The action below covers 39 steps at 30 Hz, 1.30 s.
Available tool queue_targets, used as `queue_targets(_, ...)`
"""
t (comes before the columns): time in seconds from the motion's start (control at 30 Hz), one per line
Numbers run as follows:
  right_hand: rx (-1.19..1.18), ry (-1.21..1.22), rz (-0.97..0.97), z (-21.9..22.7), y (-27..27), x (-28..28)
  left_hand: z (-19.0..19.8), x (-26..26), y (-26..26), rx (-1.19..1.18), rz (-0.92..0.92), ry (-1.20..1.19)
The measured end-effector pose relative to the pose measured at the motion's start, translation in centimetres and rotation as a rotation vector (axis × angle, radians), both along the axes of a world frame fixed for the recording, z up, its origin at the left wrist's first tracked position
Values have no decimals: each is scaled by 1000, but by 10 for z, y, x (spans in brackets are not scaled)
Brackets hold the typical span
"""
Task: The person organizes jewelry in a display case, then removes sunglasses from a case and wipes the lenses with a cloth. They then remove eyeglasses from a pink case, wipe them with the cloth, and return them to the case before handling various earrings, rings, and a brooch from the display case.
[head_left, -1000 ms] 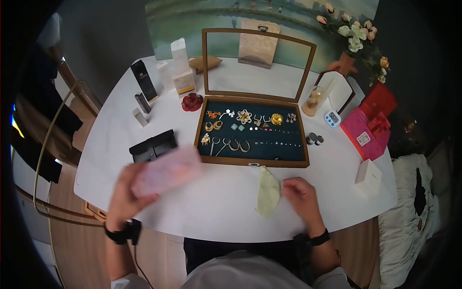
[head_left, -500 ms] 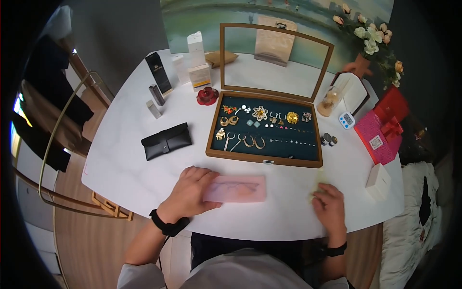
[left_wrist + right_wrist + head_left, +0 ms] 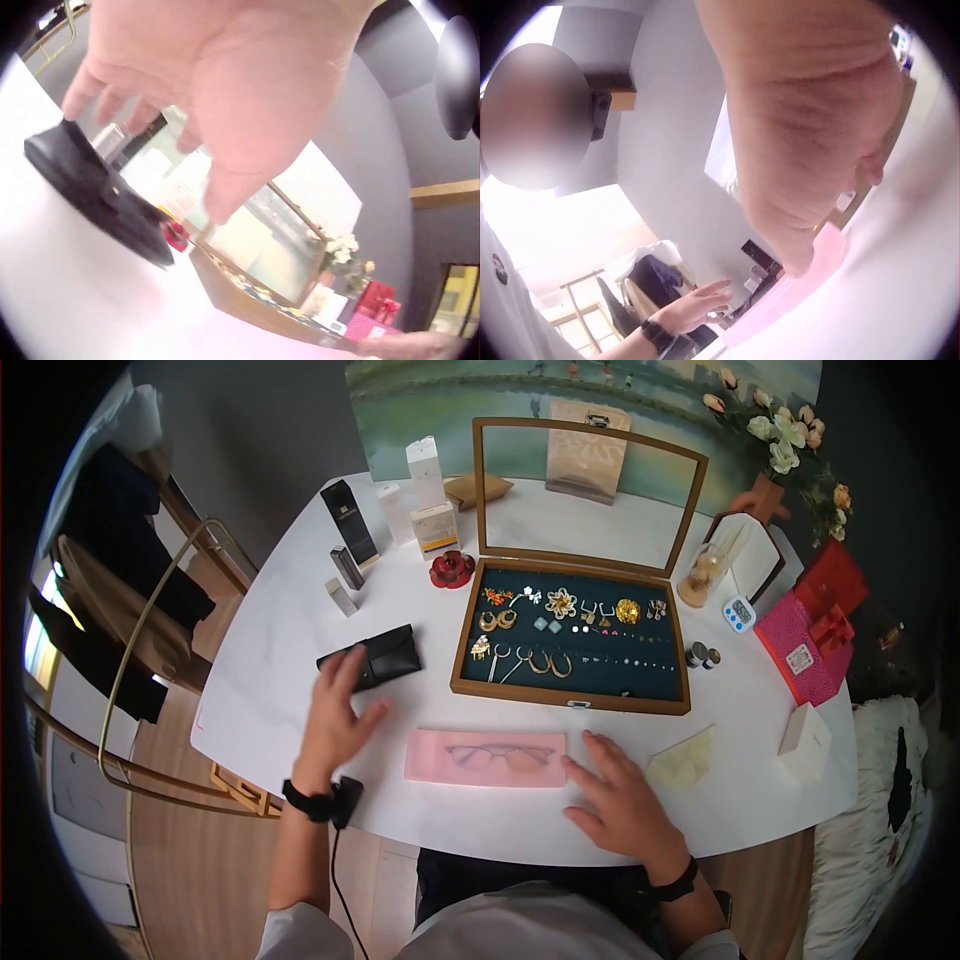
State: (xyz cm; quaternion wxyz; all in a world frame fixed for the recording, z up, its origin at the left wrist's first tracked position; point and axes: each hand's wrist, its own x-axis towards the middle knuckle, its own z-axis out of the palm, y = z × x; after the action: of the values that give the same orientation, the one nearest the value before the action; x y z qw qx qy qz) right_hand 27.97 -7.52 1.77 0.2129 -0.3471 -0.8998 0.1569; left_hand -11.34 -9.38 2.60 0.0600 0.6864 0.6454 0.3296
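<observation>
A pink translucent pouch (image 3: pixel 430 757) with eyeglasses (image 3: pixel 500 757) visible through it lies flat on the table before the jewellery case. My right hand (image 3: pixel 628 800) is at its right end, fingers spread, fingertips at the edge; whether they touch it I cannot tell. My left hand (image 3: pixel 335 722), fingers extended and holding nothing, is over the near left part of a black snap case (image 3: pixel 392 658). In the left wrist view the fingers reach toward the black case (image 3: pixel 97 191). A pale green cloth (image 3: pixel 684 758) lies right of my right hand.
The glass-lidded jewellery case (image 3: pixel 570 700) stands raised open at the centre. Small boxes (image 3: pixel 436 530) and a red flower (image 3: pixel 452 569) are at the back left. A timer (image 3: pixel 739 614), two small jars, a pink gift bag (image 3: pixel 810 650) and a white box (image 3: pixel 805 743) stand right.
The pink pouch has come down from my left hand onto the table. That hand has moved left to the black case. My right hand has let go of the green cloth and moved left to the pouch.
</observation>
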Motion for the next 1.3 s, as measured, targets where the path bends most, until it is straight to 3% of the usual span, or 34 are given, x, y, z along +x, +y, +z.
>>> queue_targets(0.07,-15,-53,49,-3,-3,-19,-7,-23,8,-236,393,149)
queue_targets(0.1,-25,-77,63,-10,-3,-27,-12,-31,12,-230,395,150)
queue_targets(0.3,40,-121,99,-24,-8,-69,-15,-46,39,-299,284,122)
queue_targets(0.37,90,-71,97,-29,-6,-80,-14,-47,53,-287,97,131)
queue_targets(1.03,43,31,68,-24,10,-95,-27,-52,144,-331,-3,167)
queue_targets(1.2,28,40,70,-28,11,-94,-9,-39,123,-346,26,102)
queue_targets(1.3,57,55,78,-26,16,-93,11,-23,86,-183,-70,61)
